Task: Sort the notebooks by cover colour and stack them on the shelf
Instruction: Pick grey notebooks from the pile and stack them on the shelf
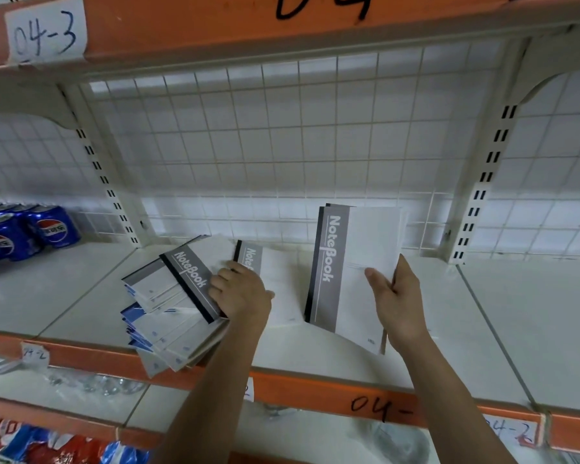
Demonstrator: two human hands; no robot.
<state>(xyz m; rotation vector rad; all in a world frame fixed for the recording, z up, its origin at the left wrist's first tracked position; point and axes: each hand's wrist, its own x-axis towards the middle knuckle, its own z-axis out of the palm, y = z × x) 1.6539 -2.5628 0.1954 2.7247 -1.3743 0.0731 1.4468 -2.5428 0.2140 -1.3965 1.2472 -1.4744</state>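
White shelf (449,329) of a shop rack, fronted by an orange rail (315,393) marked "04-". Overhanging the left half of the rail: a loose pile (158,329) of blue-banded and grey-banded notebooks, fanned and askew. Just behind the rail, atop that pile: the left hand (240,293), fingers curled over the edge of the top notebook (188,279), grey-banded and printed "NoteBook". Also just behind the rail, further right: the right hand (395,296), thumb in front and fingers behind, gripping an upright bundle (349,272) of grey-banded notebooks, lower edge down on the shelf. Further behind the rail, between the two hands: one flat notebook (268,272), grey-banded. Far behind the rail, at the left: blue cola cans (24,232). Farthest back: white wire grid (282,145).
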